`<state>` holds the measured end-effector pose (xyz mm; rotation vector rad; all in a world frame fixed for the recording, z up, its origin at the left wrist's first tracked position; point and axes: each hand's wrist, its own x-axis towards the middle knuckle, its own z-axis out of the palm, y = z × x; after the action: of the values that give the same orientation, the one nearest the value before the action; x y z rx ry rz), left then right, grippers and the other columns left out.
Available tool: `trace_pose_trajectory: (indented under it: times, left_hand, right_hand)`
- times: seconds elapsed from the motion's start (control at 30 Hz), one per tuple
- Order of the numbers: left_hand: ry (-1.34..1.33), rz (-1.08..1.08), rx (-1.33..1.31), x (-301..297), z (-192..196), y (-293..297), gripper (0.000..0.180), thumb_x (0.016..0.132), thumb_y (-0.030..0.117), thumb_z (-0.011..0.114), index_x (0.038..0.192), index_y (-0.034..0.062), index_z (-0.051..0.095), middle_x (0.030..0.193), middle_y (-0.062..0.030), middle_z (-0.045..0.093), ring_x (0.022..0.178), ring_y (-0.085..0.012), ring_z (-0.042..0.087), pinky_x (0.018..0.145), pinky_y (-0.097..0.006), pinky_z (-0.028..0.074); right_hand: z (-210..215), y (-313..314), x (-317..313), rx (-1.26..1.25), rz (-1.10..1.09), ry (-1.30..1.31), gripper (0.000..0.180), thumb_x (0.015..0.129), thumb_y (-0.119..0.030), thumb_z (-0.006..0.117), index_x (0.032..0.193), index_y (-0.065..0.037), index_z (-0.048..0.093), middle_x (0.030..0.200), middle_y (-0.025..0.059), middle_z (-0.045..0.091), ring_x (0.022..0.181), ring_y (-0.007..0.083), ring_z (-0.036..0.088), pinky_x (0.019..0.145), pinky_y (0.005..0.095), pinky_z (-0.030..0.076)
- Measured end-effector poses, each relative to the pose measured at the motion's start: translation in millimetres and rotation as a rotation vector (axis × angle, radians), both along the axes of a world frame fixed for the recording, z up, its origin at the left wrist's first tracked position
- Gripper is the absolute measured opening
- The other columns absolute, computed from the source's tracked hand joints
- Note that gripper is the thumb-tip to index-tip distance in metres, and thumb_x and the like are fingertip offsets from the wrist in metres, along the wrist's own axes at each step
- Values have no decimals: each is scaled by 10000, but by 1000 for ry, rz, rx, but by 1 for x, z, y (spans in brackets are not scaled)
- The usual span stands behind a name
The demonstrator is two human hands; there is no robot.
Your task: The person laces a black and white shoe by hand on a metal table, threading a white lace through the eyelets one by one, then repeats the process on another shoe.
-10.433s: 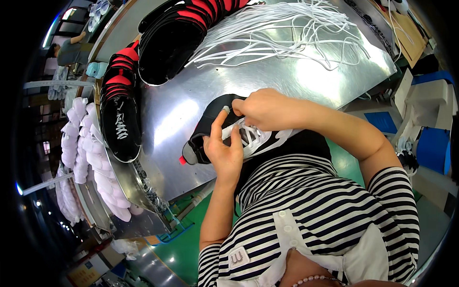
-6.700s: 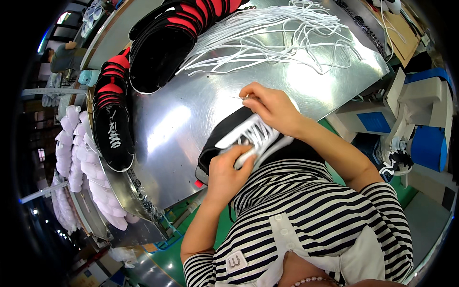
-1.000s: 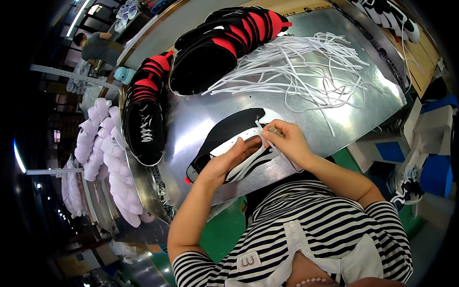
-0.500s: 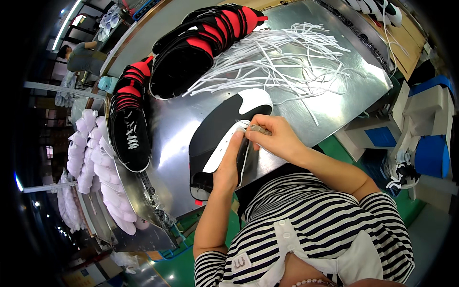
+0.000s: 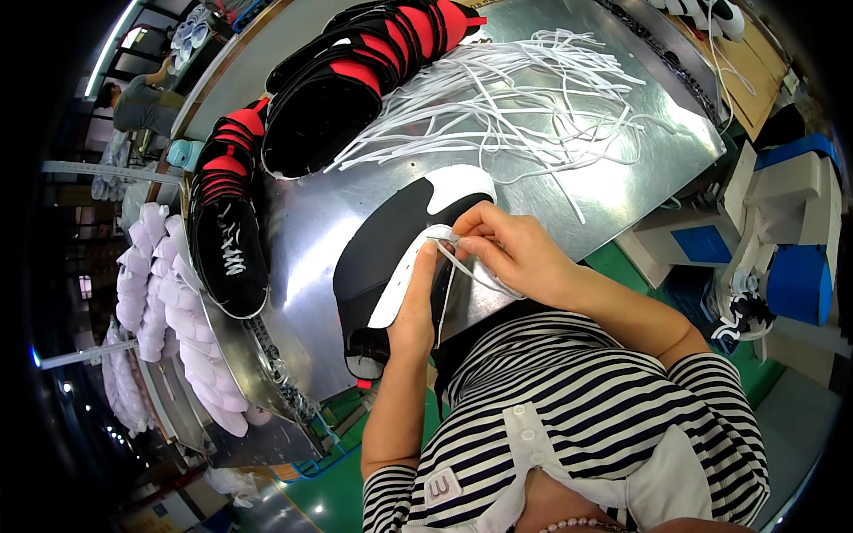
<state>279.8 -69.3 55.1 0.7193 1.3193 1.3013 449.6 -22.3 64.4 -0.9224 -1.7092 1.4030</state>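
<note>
A black and white shoe upper (image 5: 391, 240) lies on the shiny metal table (image 5: 622, 178) right in front of me. My left hand (image 5: 416, 306) grips its near edge by the white eyelet strip. My right hand (image 5: 511, 253) pinches a white lace (image 5: 466, 266) at the top of the upper; the lace trails back toward my striped shirt. A loose heap of white laces (image 5: 515, 107) lies on the table beyond the upper.
Stacks of black and red shoe uppers (image 5: 355, 75) sit at the far left of the table, one laced upper (image 5: 229, 240) nearest the left edge. White moulded pieces (image 5: 169, 311) line a shelf on the left. A blue and white machine (image 5: 791, 222) stands on the right.
The upper has been turned and lifted while my right hand worked the lace along it. My left hand has slid down to the near edge.
</note>
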Motion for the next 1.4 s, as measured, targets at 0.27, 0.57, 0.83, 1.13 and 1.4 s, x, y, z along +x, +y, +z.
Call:
trace_pose_trajectory:
  times: [0.27,0.57,0.83,1.13,1.4]
  left_hand:
    - [226,13,21,7,0,-10,230,976,120,584,1153,-15,643,1082,-57,668,966,-122,621,868,-279,505]
    - [1260,-114,456,0,-3,-25,314,930,86,580,1224,-24,593,1038,-167,670,908,-280,668,787,-345,529]
    - [-40,-8,111,-38,-16,-23,243,935,211,645,1060,5,677,979,-43,689,869,-130,642,775,-258,520]
    - [476,-435,-351,-74,26,1,427,980,389,538,1177,27,650,1151,-106,684,1032,-147,631,928,-273,467]
    - [1210,-332,136,-59,14,-24,234,842,208,709,1015,49,697,838,-147,696,712,-332,659,655,-370,511]
  right_hand:
    - [-5,-3,-1,64,-17,-172,181,961,-105,544,1095,13,515,840,156,692,780,270,691,676,333,519]
    - [-12,3,-48,289,38,-676,258,911,-132,522,1101,26,445,781,275,645,730,452,651,665,528,522]
    - [-15,37,10,167,-61,-205,492,844,-73,673,1301,16,516,1162,80,627,937,177,627,804,286,490]
    - [-36,64,-29,-67,-154,-143,438,706,-192,817,1056,-18,619,1023,71,622,955,161,587,835,295,472]
    - [-18,36,-3,-260,-104,-225,251,843,-301,720,915,-63,689,668,10,595,606,125,537,617,299,467]
